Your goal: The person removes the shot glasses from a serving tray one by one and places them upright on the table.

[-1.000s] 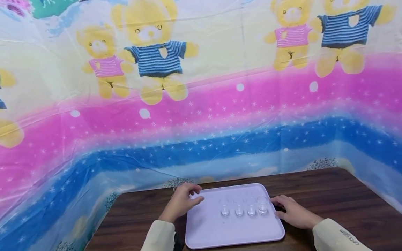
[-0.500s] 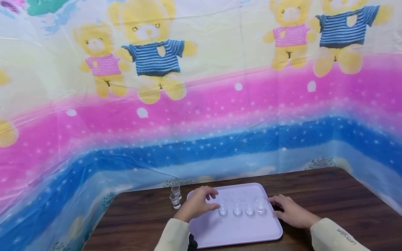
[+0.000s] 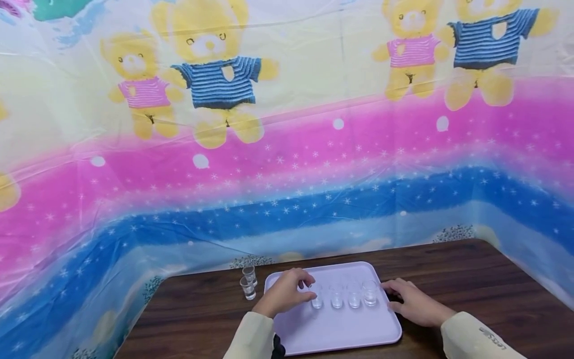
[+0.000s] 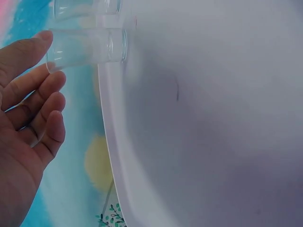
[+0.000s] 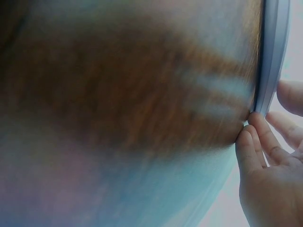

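Observation:
A small clear shot glass (image 3: 317, 302) stands upright at the left end of a row of several on a pale lilac tray (image 3: 341, 331). My left hand (image 3: 287, 294) reaches over the tray and pinches that glass (image 4: 87, 46) near its rim, between thumb and index finger, as the left wrist view shows; the other fingers curve loosely. At the tray's right edge rests my right hand (image 3: 417, 303). Its fingertips (image 5: 258, 118) touch the side of the tray, the fingers nearly straight and the thumb close to the rim.
Left of the tray, two more shot glasses (image 3: 249, 288) stand on the dark wooden table (image 3: 193, 319). Another glass (image 3: 369, 295) marks the right end of the row. Behind the table hangs a patterned cloth (image 3: 291, 194) with bears.
My left hand has moved right, from the tray's left edge to the leftmost glass of the row, uncovering the two glasses beside the tray. My right hand has stayed at the tray's edge.

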`<move>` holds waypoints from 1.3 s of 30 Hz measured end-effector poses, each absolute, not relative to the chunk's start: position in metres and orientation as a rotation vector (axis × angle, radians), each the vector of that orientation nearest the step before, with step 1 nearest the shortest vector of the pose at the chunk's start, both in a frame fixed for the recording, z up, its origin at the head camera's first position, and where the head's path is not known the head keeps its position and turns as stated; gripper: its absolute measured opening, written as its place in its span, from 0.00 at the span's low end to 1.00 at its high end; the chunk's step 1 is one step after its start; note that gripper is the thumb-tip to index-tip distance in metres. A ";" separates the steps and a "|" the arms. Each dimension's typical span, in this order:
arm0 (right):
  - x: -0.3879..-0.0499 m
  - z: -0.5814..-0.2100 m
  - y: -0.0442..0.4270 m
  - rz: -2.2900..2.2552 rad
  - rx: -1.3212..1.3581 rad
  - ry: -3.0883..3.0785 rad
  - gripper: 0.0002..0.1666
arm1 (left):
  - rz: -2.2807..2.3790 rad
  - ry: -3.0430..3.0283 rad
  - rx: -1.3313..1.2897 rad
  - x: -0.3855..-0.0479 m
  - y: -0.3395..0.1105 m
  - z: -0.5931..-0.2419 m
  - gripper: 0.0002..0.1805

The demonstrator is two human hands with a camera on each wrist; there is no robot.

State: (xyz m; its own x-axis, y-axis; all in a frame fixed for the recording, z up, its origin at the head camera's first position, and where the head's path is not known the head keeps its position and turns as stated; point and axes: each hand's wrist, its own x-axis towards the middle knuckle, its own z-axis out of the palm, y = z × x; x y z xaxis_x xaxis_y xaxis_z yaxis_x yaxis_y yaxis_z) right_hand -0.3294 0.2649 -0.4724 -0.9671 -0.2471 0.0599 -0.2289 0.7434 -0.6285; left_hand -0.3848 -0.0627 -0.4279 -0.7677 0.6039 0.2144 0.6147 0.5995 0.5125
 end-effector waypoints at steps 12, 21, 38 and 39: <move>-0.332 -0.472 0.265 -1.054 -0.400 2.880 0.25 | -0.891 -2.801 -1.056 -0.383 -0.062 -0.425 0.13; -0.331 -0.473 0.264 -1.047 -0.361 2.882 0.24 | -0.895 -2.766 -1.024 -0.379 -0.075 -0.415 0.12; -0.332 -0.473 0.264 -1.043 -0.349 2.868 0.25 | -0.922 -2.725 -0.860 -0.375 -0.145 -0.401 0.12; -0.332 -0.472 0.263 -1.044 -0.350 2.866 0.25 | -0.933 -2.720 -0.831 -0.375 -0.152 -0.402 0.11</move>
